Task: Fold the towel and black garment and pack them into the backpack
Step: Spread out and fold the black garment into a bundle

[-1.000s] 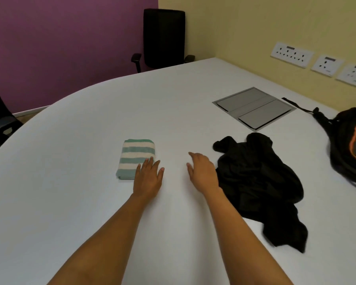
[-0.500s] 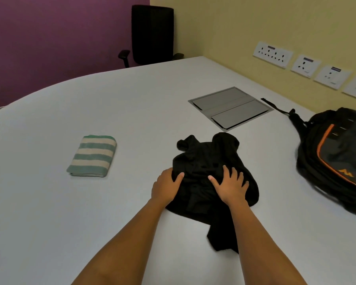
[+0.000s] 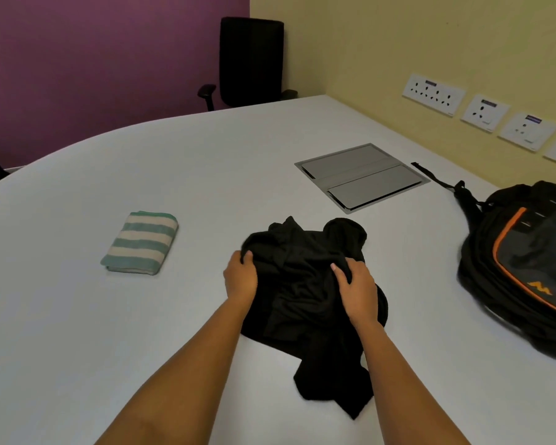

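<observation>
Gripping with the left hand point(image 3: 240, 277), fingers curled into a bunch of cloth at the left edge of the black garment point(image 3: 302, 303). Clutching with the right hand point(image 3: 355, 285) too, fingers bent into a fold on the right side. Lying crumpled on the white table point(image 3: 77, 316), dead ahead, with one tail trailing toward the near edge. Soft, light and floppy by the look of it; likely to sag and to slide on that smooth top. Best taken at a hem or the shoulders and shaken flat before any folding. Out to the left, well apart: one striped towel point(image 3: 140, 242), already folded. Out to the right: one backpack point(image 3: 527, 261), lying down, no telling whether zipped or unzipped. Counting up: two hands, one garment, one towel, one backpack.
</observation>
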